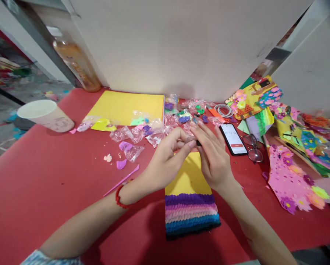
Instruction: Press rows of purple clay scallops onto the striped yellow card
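Above a yellow card (191, 173), my left hand (171, 156) and my right hand (214, 156) meet at the fingertips. A small dark piece of modelling clay (198, 143) shows between them, mostly hidden by the fingers. My left thumb and forefinger pinch at it, while the longer fingers of my right hand stretch over it with the thumb below. The card's near part carries ridged clay bands (191, 213) in purple, pinks, cream, blue and black. A pink modelling stick (122, 180) lies on the red table left of my left hand.
Bags of coloured clay (131, 134) spread behind my hands, near a yellow sheet (126, 106). A paper cup (47, 115) and a bottle (76, 60) stand at left. A phone (233, 139), glasses (254, 149) and decorated clay pictures (291, 176) lie at right.
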`<state>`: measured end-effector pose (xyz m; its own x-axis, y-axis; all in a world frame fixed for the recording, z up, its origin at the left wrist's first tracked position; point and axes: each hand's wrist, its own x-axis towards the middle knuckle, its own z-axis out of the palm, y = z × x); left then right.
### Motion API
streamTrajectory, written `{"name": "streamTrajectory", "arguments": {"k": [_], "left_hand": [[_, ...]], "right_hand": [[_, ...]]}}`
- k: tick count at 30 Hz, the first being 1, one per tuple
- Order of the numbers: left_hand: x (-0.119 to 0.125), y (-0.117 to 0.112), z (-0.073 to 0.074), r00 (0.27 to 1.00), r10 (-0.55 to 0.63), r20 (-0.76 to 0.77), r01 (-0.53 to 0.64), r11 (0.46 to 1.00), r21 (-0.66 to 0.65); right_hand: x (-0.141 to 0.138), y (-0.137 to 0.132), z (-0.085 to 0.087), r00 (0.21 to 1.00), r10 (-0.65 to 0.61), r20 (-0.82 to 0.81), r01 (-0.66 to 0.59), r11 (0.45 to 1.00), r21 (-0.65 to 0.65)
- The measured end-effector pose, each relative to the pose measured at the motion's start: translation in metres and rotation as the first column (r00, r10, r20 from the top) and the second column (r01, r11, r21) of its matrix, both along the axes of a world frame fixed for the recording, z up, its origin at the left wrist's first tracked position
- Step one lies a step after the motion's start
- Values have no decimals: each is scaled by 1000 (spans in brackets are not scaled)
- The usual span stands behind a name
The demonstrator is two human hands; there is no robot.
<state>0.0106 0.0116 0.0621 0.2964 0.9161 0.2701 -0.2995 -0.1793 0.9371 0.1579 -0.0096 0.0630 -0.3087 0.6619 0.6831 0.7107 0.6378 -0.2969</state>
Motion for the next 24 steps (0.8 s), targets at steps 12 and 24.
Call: {"name": "streamTrajectory", "arguments": {"k": [12, 24], "left_hand": [[-6, -2, -8, 934, 149, -326, 26, 879, 476], [-9, -1, -10, 688, 556, -466, 244, 427, 871]], "right_hand": [[5, 2, 15, 959, 22, -283, -40, 998, -56], [10, 0, 17, 992, 113, 57, -105, 987, -121]]}}
